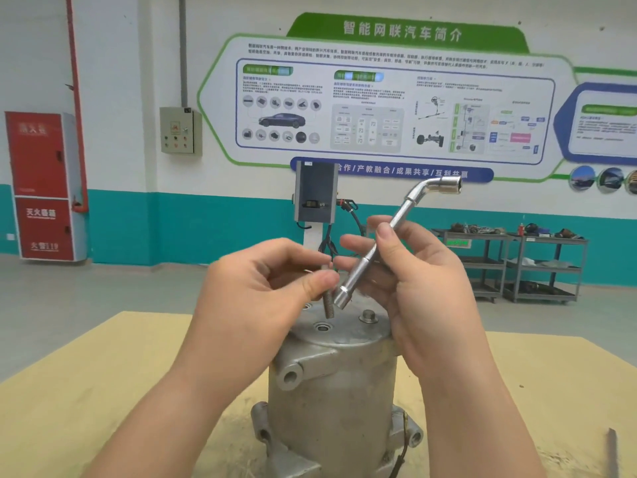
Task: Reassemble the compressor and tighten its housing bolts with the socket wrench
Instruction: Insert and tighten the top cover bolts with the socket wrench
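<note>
Left hand pinches a thin, light bolt; right hand grips the rigid, slick socket wrench mid-shaft above the heavy compressor.

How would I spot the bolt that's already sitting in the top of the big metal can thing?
Find the grey cast-metal cylindrical compressor standing on the tan wooden table. On its flat round top, right side, sits a grey hex-headed bolt. The neighbouring holes are open; this one alone is filled.
</note>
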